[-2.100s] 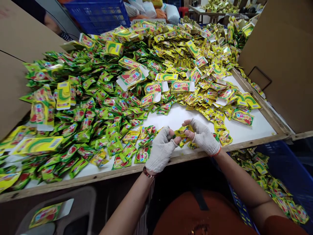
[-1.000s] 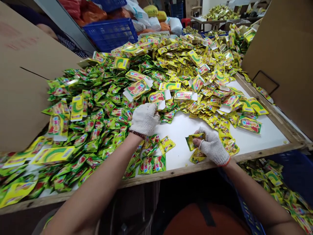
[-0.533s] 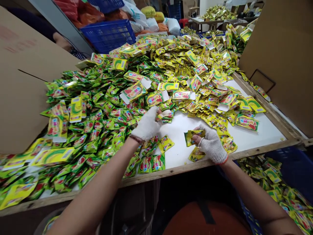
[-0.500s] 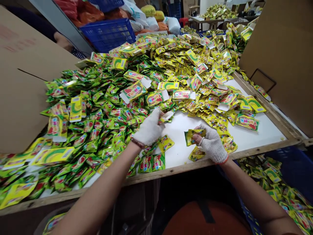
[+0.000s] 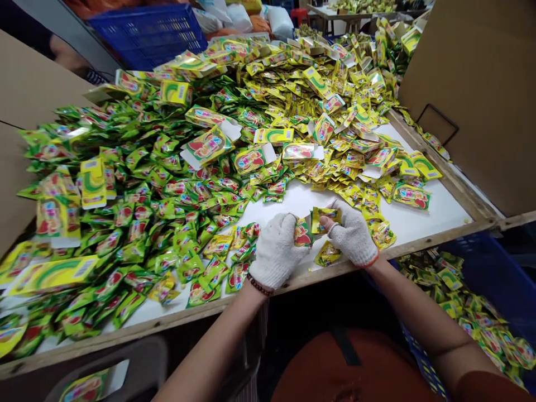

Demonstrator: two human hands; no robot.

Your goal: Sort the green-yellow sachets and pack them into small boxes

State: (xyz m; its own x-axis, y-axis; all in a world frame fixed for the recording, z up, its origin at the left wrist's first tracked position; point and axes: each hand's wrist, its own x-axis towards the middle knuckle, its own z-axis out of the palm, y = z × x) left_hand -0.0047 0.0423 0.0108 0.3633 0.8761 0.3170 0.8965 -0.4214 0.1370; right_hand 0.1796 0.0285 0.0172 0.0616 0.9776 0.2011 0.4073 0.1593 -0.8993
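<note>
My left hand (image 5: 278,251), in a white knit glove, is closed round a small printed candy box (image 5: 302,231), mostly covered by the fingers. Just right of it, my right hand (image 5: 354,231), gloved with the thumb tip bare, pinches a yellow candy sachet (image 5: 325,219) with a green edge showing behind it. The box and the sachet are very close together; I cannot tell if they touch. Beneath my right hand another yellow sachet (image 5: 328,254) lies on the white tabletop (image 5: 268,211). Green sachets (image 5: 213,273) lie left of my left hand.
Heaped green sachets (image 5: 163,184) and yellow sachets (image 5: 288,86) cover much of the table, with several boxes (image 5: 209,146) on top. A wooden rim (image 5: 444,245) edges it. Cardboard (image 5: 473,106) stands at right. A blue crate (image 5: 511,285) of packs sits below. Another person's hand (image 5: 69,54) shows at far left.
My left hand has come from the heap towards me and right, bringing the box beside the sachet. My right hand keeps its pinch. The camera view has shifted.
</note>
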